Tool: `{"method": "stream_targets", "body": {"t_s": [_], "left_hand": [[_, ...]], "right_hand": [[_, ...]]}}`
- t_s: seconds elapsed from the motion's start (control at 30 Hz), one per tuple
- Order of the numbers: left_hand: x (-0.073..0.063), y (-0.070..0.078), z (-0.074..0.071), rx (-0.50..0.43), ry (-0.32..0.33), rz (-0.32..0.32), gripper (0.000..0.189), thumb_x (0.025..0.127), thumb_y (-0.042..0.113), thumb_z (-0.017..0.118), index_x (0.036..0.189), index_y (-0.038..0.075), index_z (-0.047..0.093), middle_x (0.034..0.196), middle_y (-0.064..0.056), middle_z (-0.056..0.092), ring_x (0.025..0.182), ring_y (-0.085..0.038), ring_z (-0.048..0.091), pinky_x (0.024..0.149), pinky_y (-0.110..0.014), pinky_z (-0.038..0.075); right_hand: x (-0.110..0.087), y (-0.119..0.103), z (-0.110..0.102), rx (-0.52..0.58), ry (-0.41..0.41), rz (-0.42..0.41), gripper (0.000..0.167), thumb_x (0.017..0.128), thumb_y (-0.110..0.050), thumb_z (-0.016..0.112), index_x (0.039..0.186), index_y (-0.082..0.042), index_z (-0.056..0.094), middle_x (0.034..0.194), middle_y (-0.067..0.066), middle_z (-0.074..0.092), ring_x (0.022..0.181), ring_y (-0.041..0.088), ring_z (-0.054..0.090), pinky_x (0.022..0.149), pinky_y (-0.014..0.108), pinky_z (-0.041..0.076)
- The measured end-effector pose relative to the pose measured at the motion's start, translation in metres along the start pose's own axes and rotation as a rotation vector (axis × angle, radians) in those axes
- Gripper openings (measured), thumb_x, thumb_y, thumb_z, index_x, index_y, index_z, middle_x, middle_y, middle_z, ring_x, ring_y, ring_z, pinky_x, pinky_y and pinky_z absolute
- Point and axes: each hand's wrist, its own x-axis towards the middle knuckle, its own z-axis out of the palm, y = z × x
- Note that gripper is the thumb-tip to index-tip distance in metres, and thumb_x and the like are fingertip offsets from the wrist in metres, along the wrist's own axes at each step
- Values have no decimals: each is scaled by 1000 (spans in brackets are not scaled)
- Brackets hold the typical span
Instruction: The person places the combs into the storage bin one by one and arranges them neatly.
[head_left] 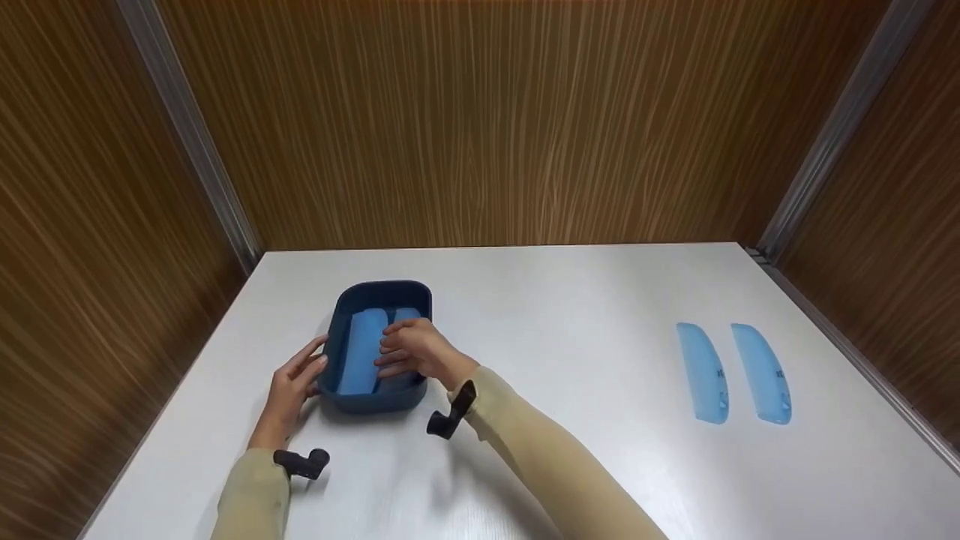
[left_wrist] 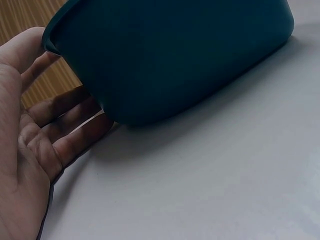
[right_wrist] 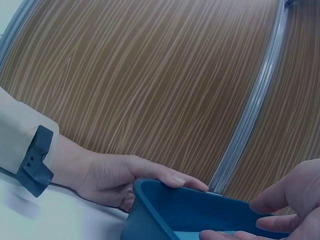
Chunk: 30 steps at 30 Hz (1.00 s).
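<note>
A dark blue plastic bin [head_left: 375, 403] stands on the left part of the table. Inside it lie a long light blue piece [head_left: 364, 351] and a second light blue piece [head_left: 406, 314], partly hidden; their kind is unclear. My left hand [head_left: 291, 386] touches the bin's left side, thumb at the rim and fingers along the outer wall [left_wrist: 165, 65]. Over the bin's right half is my right hand [head_left: 420, 350], its fingers spread and slightly bent, nothing visibly held. The right wrist view shows this hand [right_wrist: 295, 207] low at the right edge.
Two flat, curved, light blue pieces [head_left: 703, 373] with small dark marks lie side by side on the white table [head_left: 555, 337], at the right. Wood-grain panels [head_left: 480, 120] stand behind and on both sides, with metal strips at the corners.
</note>
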Motion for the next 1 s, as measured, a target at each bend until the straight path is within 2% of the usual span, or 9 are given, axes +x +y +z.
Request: {"method": "stream_targets", "body": {"t_s": [0.33, 0.53, 0.7, 1.0], "left_hand": [[0, 1, -2, 34, 0, 5, 51, 93, 34, 57, 140, 19, 44, 135, -13, 48, 116, -20, 48, 78, -28, 49], [1, 1, -1, 7, 5, -6, 51, 93, 32, 58, 140, 19, 44, 134, -14, 48, 116, -21, 49, 78, -27, 49], [1, 1, 1, -1, 7, -14, 50, 93, 31, 57, 140, 19, 43, 133, -15, 48, 117, -22, 49, 79, -27, 48], [1, -2, -1, 17, -6, -6, 52, 93, 34, 57, 141, 19, 43, 134, -14, 48, 113, -19, 50, 77, -27, 48]], "right_hand": [[-8, -4, -10, 32, -62, -17, 34, 88, 0, 57, 120, 5, 50, 121, 33, 50, 90, 35, 64, 70, 43, 53], [-15, -6, -16, 50, -67, -15, 38, 87, 1, 57, 124, 4, 48, 122, 34, 49, 89, 34, 64, 72, 44, 52], [-20, -6, -22, 44, -55, -24, 32, 87, 0, 57, 118, 3, 52, 111, 29, 55, 87, 33, 65, 71, 44, 52], [-27, -7, -33, 51, -54, -18, 27, 89, -2, 57, 115, 1, 53, 108, 25, 58, 88, 33, 65, 72, 44, 52]]}}
